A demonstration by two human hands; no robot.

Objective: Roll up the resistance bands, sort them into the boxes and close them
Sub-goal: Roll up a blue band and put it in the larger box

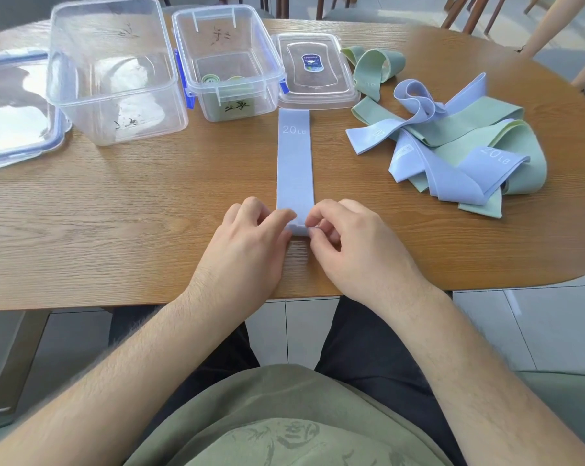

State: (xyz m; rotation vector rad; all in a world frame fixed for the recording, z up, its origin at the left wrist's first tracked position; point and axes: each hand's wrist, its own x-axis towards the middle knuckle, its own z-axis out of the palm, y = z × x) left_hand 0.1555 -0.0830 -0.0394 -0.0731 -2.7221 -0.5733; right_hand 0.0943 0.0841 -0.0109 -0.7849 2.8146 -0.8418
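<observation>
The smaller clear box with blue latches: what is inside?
At least two rolled green bands lie on the floor of the smaller box. The front wall blurs the near bottom, so more cannot be told.

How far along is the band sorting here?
Early. Two green rolls lie in the smaller box. The left hand and right hand pinch the near end of the flat blue band. Remaining: the loose pile, the larger box showing no bands, both lids off.

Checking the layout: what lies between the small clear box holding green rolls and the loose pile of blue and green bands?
Head view: a clear plastic lid with a blue label lies flat there on the wooden table.
</observation>
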